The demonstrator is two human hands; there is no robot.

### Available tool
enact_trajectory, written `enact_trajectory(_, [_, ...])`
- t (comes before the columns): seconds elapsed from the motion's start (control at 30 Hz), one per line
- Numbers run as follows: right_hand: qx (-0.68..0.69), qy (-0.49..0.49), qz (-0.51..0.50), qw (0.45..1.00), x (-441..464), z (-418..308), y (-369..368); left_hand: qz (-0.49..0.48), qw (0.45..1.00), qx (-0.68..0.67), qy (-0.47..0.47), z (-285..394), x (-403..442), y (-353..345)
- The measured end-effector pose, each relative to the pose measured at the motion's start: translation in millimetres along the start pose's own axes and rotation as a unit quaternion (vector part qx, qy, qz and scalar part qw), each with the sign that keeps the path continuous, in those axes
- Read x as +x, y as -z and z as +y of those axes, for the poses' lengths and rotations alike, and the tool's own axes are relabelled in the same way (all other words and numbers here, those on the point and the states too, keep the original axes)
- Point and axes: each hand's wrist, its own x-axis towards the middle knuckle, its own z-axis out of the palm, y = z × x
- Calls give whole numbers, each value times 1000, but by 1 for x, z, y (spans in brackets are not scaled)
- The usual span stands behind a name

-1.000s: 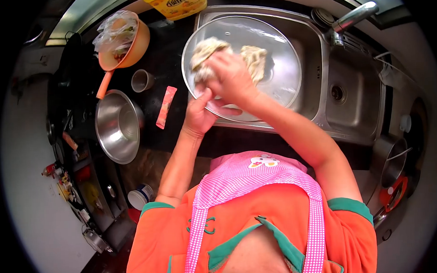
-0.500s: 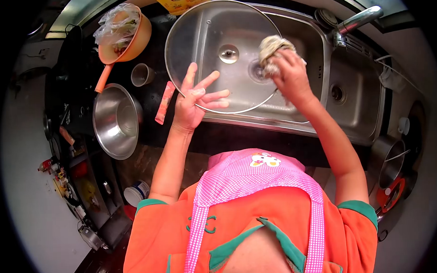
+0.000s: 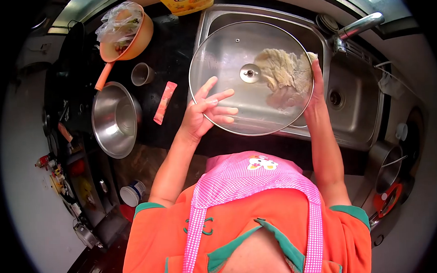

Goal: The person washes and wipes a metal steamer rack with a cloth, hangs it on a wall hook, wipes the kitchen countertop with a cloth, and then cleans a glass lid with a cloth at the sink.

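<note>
A round glass lid [image 3: 225, 54] with a metal rim is held up over the sink, its knob fitting at the centre. My left hand [image 3: 201, 113] grips the rim at the lower left, with fingers showing over the glass. At the right edge, my right hand [image 3: 315, 92] holds a crumpled beige cloth [image 3: 283, 71] against the lid. The cloth shows through the glass, spread over the lid's right half. Most of my right fingers are behind the lid and cloth, seen only dimly.
The steel sink [image 3: 355, 112] has a second basin and a faucet [image 3: 361, 24] on the right. Left on the dark counter are a steel bowl [image 3: 114, 121], an orange pan [image 3: 140, 38] holding a plastic bag, a small cup [image 3: 142, 74] and a pink packet [image 3: 165, 102].
The lid has shifted right and slightly toward me. My right hand has moved from over the glass to the right rim, and the cloth now lies behind the glass, spread wider.
</note>
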Motion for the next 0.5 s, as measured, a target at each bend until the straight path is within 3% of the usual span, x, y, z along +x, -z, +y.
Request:
enact_trajectory(0.13, [-21, -25, -38, 999, -9, -4, 13, 49, 996, 80, -5, 6, 4, -6])
enact_trajectory(0.23, [7, -5, -11, 1000, -8, -5, 22, 172, 923, 316, -136, -6, 13, -10])
enact_trajectory(0.27, [12, 4, -13, 1000, -8, -6, 24, 173, 805, 521, -223, -8, 12, -12])
enact_trajectory(0.3, [7, 15, -2, 1000, -8, -6, 21, 163, 635, 694, -297, -9, 7, -18])
enact_trajectory(0.33, [4, 27, 9, 1000, -8, -6, 16, 141, 424, 822, -353, -8, 2, -28])
enact_trajectory(0.47, [-77, 34, 98, 992, -7, -1, -15, -115, 460, 844, -249, -23, 9, -62])
enact_trajectory(0.5, [-87, 40, 100, 990, -5, 4, -22, -79, 450, 859, -229, -28, 16, -66])
